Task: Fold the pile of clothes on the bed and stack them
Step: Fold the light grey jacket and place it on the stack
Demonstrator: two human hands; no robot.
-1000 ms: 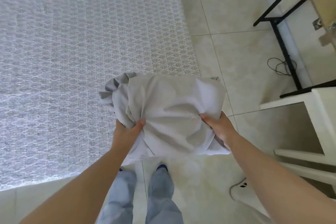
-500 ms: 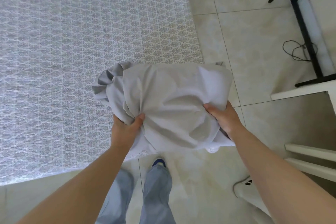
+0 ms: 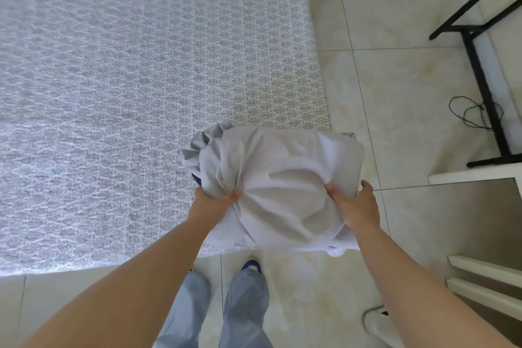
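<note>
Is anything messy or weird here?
The grey clothes bundle is crumpled, not folded; both the left hand and right hand grip it over the bed corner. A tangled black cable lies on the floor.

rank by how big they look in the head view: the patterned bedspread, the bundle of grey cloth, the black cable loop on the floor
1. White lace-patterned bedspread, by far the largest.
2. Pale grey crumpled cloth bundle, held nearer the camera, so it may look oversized.
3. Thin black cable loop on the floor tiles, the smallest.
</note>
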